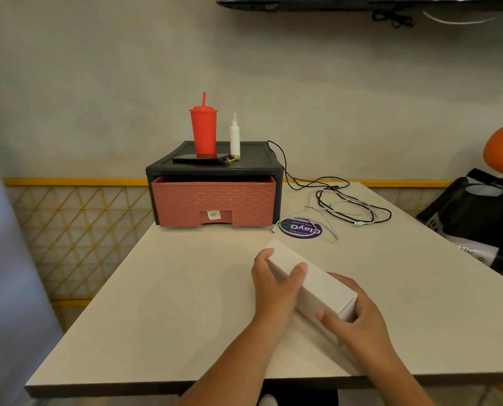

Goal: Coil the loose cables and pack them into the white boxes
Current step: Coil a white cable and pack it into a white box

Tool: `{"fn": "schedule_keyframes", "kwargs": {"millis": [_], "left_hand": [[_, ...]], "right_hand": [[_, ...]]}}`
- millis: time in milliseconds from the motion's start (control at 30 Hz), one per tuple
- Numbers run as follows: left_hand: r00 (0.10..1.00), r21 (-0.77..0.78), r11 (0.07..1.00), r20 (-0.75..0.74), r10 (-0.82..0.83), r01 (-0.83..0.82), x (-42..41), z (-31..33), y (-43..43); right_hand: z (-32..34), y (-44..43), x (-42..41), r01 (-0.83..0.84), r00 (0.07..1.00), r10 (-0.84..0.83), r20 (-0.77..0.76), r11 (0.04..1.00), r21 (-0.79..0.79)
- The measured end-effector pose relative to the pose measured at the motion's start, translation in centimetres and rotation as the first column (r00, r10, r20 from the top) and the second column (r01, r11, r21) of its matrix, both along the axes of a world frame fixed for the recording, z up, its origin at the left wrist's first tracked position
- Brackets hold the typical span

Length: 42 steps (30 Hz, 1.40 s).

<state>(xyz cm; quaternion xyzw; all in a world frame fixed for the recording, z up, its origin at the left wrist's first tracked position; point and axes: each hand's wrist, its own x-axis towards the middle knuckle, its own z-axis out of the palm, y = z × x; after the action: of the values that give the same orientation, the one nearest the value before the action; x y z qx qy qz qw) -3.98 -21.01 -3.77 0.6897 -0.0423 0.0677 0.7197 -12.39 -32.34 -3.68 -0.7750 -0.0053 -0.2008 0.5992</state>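
- A pale bench [186,303] carries everything.
- A black drawer unit [213,186] with a brick-patterned drawer stands at its far edge.
- Loose black cables [353,197] and white cables [326,221] sprawl far right, beside a purple round sticker [301,230].
- A white box [311,284] lies near the front.

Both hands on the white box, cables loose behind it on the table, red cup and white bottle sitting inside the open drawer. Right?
Not quite. In the head view the red cup and white bottle stand on top of the drawer unit, not inside the drawer. The rest holds: left hand and right hand hold the white box; cables lie loose.
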Motion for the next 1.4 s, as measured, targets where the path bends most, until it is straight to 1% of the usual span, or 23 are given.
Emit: {"fn": "schedule_keyframes", "kwargs": {"millis": [67, 167, 200, 267, 300, 333, 367, 433, 467, 533, 633, 733, 933, 1033, 1133, 1233, 1300, 1367, 1400], "left_hand": [[0.999, 0.028, 0.999, 0.007, -0.031, 0.031, -0.1, 0.1, -0.5], [0.996, 0.03, 0.996, -0.003, -0.085, 0.085, 0.1, 0.0, -1.1], [0.995, 0.016, 0.995, -0.01, -0.101, 0.102, 0.2, -0.1, -1.3], [0.987, -0.02, 0.988, -0.035, -0.155, 0.154, 0.4, -0.4, -1.6], [0.979, -0.031, 0.981, -0.056, -0.194, 0.193, 0.6, -0.6, -1.8], [0.969, -0.034, 0.972, -0.087, -0.233, 0.231, 0.8, -0.8, -2.1], [0.957, -0.032, 0.964, -0.119, -0.266, 0.264, 1.0, -1.1, -2.3], [0.935, -0.042, 0.953, -0.181, -0.304, 0.302, 1.4, -1.6, -2.9], [0.926, -0.049, 0.947, -0.198, -0.32, 0.317, 1.7, -1.9, -3.1], [0.92, -0.008, 0.938, -0.194, -0.341, 0.346, 2.1, -1.9, -3.3], [0.932, 0.107, 0.935, -0.178, -0.317, 0.339, 2.7, -1.7, -3.7], [0.929, 0.127, 0.928, -0.171, -0.329, 0.351, 3.2, -1.4, -3.8], [0.916, 0.108, 0.915, -0.15, -0.373, 0.39, 4.0, -1.3, -4.0], [0.9, 0.079, 0.906, -0.184, -0.396, 0.415, 4.1, -1.2, -3.9], [0.867, -0.006, 0.89, -0.221, -0.446, 0.456, 4.4, -1.2, -3.4], [0.837, -0.167, 0.878, -0.265, -0.479, 0.449, 5.2, -1.0, -2.6], [0.85, -0.28, 0.889, -0.29, -0.439, 0.363, 6.2, -0.4, -1.6], [0.874, -0.354, 0.9, -0.315, -0.37, 0.254, 7.7, 0.2, -0.2], [0.884, -0.381, 0.903, -0.327, -0.333, 0.198, 8.6, 0.5, 0.5]], "right_hand": [[0.1, -0.5, -0.3, -0.065, 0.998, 0.065, -0.009, 0.996, 0.058], [0.2, -1.4, -0.2, -0.126, 0.991, 0.13, -0.041, 0.989, 0.082], [0.3, -1.6, -0.1, -0.138, 0.989, 0.141, -0.048, 0.988, 0.074], [0.5, -2.1, 0.4, -0.135, 0.989, 0.135, -0.062, 0.991, 0.009], [0.6, -2.3, 0.8, -0.12, 0.99, 0.116, -0.078, 0.991, -0.056], [0.7, -2.6, 1.3, -0.103, 0.991, 0.088, -0.097, 0.982, -0.156], [0.8, -2.9, 1.9, -0.09, 0.991, 0.057, -0.121, 0.953, -0.29], [0.7, -3.3, 3.2, -0.062, 0.984, -0.038, -0.172, 0.839, -0.541], [0.7, -3.3, 3.8, -0.04, 0.979, -0.093, -0.182, 0.785, -0.618], [0.4, -3.3, 4.6, 0.009, 0.974, -0.171, -0.151, 0.688, -0.726], [-0.3, -3.6, 5.8, 0.013, 0.971, -0.2, -0.132, 0.595, -0.804], [-0.7, -4.0, 6.9, 0.03, 0.967, -0.227, -0.117, 0.555, -0.831], [-0.5, -4.3, 8.3, 0.056, 0.963, -0.252, -0.1, 0.544, -0.837], [-0.2, -4.1, 8.6, 0.045, 0.953, -0.277, -0.122, 0.526, -0.849], [-0.1, -4.1, 8.6, 0.015, 0.947, -0.279, -0.158, 0.531, -0.847], [0.8, -4.4, 8.4, -0.107, 0.932, -0.238, -0.275, 0.543, -0.833], [2.1, -4.3, 8.4, -0.149, 0.921, -0.222, -0.321, 0.56, -0.815], [3.6, -4.0, 8.7, -0.125, 0.923, -0.226, -0.31, 0.586, -0.801], [4.3, -3.8, 9.2, -0.096, 0.933, -0.225, -0.281, 0.599, -0.795]]}}
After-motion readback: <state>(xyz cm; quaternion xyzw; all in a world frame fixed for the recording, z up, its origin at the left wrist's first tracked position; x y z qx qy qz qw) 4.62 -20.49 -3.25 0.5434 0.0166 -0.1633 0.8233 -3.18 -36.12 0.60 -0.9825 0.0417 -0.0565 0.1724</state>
